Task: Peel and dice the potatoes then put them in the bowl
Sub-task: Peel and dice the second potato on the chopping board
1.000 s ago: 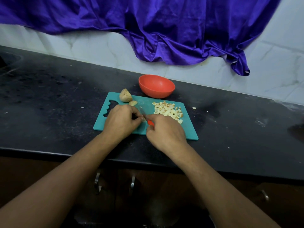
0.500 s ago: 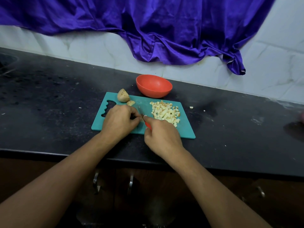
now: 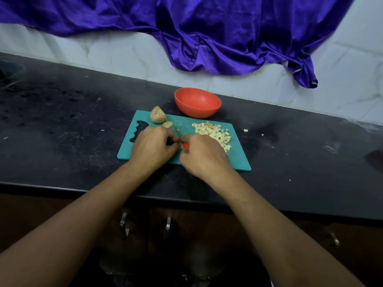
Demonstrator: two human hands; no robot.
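Pale potato cubes (image 3: 213, 133) piled on teal board (image 3: 238, 160); skin-on chunk (image 3: 157, 117) apart.

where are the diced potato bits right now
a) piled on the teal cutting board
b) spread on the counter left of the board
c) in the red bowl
A: the diced potato lies heaped on the teal cutting board, while the red bowl behind it looks empty.

A home kitchen: dark stone counter (image 3: 62, 112), tiled wall (image 3: 124, 52), cupboard handles (image 3: 168, 224).
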